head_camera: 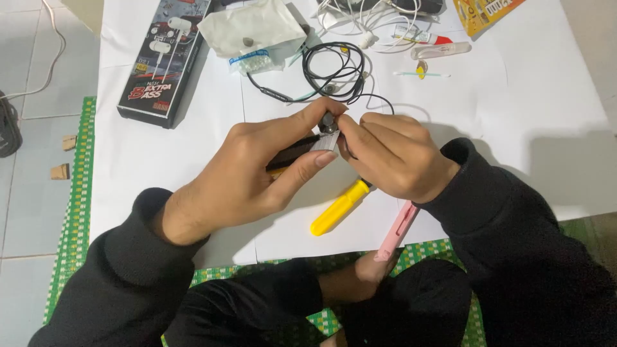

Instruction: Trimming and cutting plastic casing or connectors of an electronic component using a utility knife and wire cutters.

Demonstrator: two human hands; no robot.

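Both your hands meet over the middle of the white surface (160,160). Your left hand (257,173) is closed in a pinch, thumb and forefinger clamping a small flat part with a dark body and a pale silver end (321,142). Your right hand (392,154) is closed too, fingertips pinching a small dark round earbud (328,121) right at the tip of your left forefinger. What exactly the flat part is, I can't tell; your fingers cover most of it.

My read on handling: the earbud is light, small and smooth, so likely slippery. Hold it by the housing, not the cable. The thin black cable (334,67) runs from beyond your grip into a loose coil; it's soft, snags easily and probably won't take a hard tug. The flat part looks stiff; edges are the safe hold.

Just under your right grip, toward you: a yellow-handled tool (337,209), lying flat. Beside it, a pink cutter (397,230) half under your right wrist. Beyond your left grip: a black box (160,61) and a clear bag (250,26). Beyond your right grip: white cable (360,22) and a small tube (421,37).
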